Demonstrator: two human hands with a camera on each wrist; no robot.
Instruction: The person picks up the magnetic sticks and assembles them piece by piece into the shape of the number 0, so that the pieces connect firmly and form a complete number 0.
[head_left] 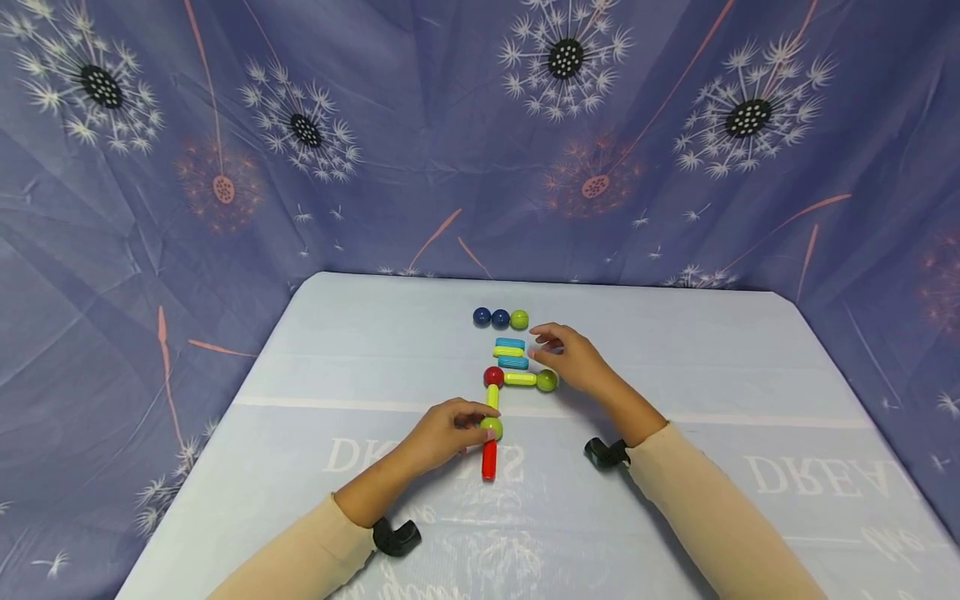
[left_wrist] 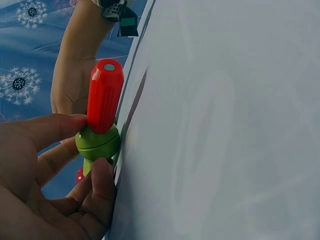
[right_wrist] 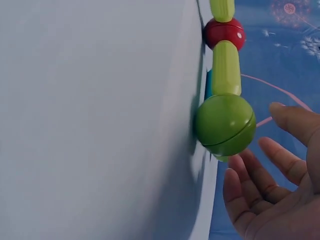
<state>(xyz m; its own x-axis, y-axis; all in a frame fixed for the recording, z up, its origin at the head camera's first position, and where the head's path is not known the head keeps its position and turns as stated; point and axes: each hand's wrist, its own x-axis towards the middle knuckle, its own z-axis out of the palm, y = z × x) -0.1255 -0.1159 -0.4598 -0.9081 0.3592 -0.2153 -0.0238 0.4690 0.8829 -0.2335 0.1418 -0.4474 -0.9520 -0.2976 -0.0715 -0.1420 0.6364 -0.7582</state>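
Left hand pinches a green ball between thumb and fingers; the left wrist view shows the thumb below the ball and a finger against its side. A red rod is joined to that ball on the near side, lying flat on the surface. A yellow-green rod runs from the same ball away from the person to a red ball.

From the red ball a second yellow-green rod extends rightward to another green ball. The chain forms an L, all of it lying on the light blue surface, near its middle.

Right hand sits just beyond that green ball, fingers loosely spread and holding nothing; the right wrist view shows its palm open, close to the ball but apart from it.

Just left of the right fingertips lies a small stack of short rods, blue, yellow and blue. Farther back, two dark blue balls and a third green ball lie in a row.
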